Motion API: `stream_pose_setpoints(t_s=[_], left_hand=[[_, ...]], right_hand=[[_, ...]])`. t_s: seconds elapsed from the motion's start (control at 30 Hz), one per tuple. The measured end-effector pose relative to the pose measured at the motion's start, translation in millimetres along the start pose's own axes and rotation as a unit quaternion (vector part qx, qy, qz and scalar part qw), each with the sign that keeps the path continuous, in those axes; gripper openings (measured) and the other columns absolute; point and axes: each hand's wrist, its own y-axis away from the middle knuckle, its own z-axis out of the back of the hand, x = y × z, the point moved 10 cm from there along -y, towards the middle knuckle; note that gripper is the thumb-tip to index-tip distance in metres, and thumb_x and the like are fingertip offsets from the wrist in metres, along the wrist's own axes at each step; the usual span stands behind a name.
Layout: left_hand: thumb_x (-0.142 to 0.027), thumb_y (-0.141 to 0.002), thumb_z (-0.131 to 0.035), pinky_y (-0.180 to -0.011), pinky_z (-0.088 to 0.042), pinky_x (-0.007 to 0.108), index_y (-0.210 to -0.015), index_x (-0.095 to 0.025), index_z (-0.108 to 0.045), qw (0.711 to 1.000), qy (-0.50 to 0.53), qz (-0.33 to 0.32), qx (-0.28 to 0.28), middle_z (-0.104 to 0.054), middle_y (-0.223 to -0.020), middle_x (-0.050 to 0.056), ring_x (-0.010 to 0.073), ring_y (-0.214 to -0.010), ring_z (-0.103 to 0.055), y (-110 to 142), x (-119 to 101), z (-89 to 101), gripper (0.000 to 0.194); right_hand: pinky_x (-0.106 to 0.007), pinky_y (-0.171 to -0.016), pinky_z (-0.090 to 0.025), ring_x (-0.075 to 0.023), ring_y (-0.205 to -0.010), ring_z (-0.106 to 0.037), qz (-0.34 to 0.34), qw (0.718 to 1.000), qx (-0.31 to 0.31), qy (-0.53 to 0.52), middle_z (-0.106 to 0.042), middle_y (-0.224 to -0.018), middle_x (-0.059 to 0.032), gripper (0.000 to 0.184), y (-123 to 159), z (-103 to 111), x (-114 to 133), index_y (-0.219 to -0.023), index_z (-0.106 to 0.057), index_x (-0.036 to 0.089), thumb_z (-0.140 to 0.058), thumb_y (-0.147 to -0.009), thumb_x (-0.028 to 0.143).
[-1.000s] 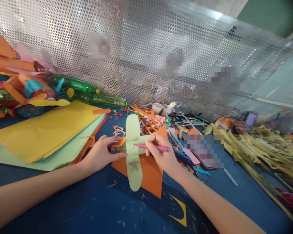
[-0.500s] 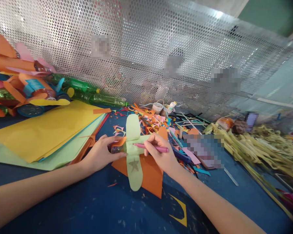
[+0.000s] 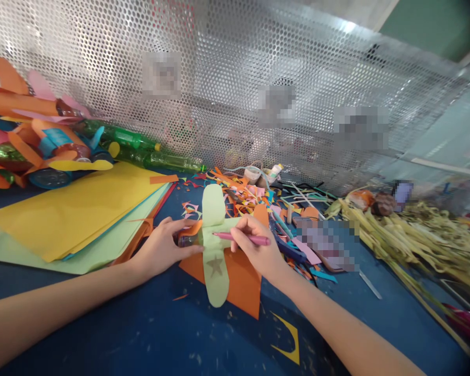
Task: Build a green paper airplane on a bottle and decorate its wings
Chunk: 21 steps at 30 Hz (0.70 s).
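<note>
In the middle of the table lies a toy plane (image 3: 215, 269) made from a small bottle wrapped in pale green paper, with rounded wings and a drawn star on the near wing. My left hand (image 3: 165, 245) is closed round its bottle-neck end (image 3: 186, 241), beside a small orange paper piece (image 3: 191, 228). A pink pen (image 3: 254, 239) is pinched in my right hand (image 3: 257, 244), its tip at the green paper near the wing's middle. An orange paper sheet (image 3: 245, 284) lies beneath the plane. The fingers hide part of the body.
Yellow and green paper sheets (image 3: 70, 209) are stacked at left, below finished bottle planes (image 3: 43, 130). Green bottles (image 3: 160, 156) lie along the perforated metal screen (image 3: 227, 62). Paper scraps (image 3: 245, 190), a phone (image 3: 325, 245) and dry husk strips (image 3: 407, 235) spread rightward. A yellow offcut (image 3: 293, 339) lies near.
The pen tip has shifted very slightly on the green paper. Both hands and the plane stay in nearly the same place.
</note>
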Motion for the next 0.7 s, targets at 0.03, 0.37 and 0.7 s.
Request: stream_pose_setpoints(t_s=[0.03, 0.37, 0.7], left_hand=[[-0.061, -0.068, -0.062, -0.071, -0.046, 0.032, -0.111, -0.021, -0.061, 1.0, 0.0, -0.001, -0.001, -0.063, -0.086, 0.004, 0.0236, -0.084, -0.054, 0.0, -0.1, 0.1, 0.058], [-0.061, -0.068, -0.062, -0.069, -0.047, 0.032, -0.112, -0.022, -0.061, 1.0, 0.006, 0.004, -0.003, -0.061, -0.081, 0.003, 0.0233, -0.081, -0.055, 0.2, 0.7, -0.1, 0.058], [-0.061, -0.068, -0.062, -0.069, -0.046, 0.032, -0.112, -0.021, -0.061, 1.0, 0.001, 0.007, 0.0, -0.06, -0.082, 0.004, 0.0235, -0.081, -0.054, 0.3, 1.3, -0.6, 0.06]], right_hand=[[-0.027, -0.06, -0.041, -0.012, -0.054, -0.055, -0.003, 1.0, -0.001, 0.0, -0.058, -0.057, 0.0046, 0.02, -0.1, 0.3, -0.6, -0.07, -0.044, 0.022, -0.049, -0.089, 0.029], [-0.027, -0.059, -0.041, -0.0122, -0.054, -0.054, -0.002, 1.0, 0.005, -0.004, -0.057, -0.056, 0.0046, 0.02, -0.4, -0.5, 0.3, -0.07, -0.044, 0.022, -0.049, -0.088, 0.03], [-0.027, -0.059, -0.04, -0.0118, -0.054, -0.054, -0.008, 1.0, 0.003, -0.015, -0.057, -0.055, 0.0046, 0.02, -0.7, -0.4, 0.5, -0.07, -0.044, 0.022, -0.05, -0.088, 0.027]])
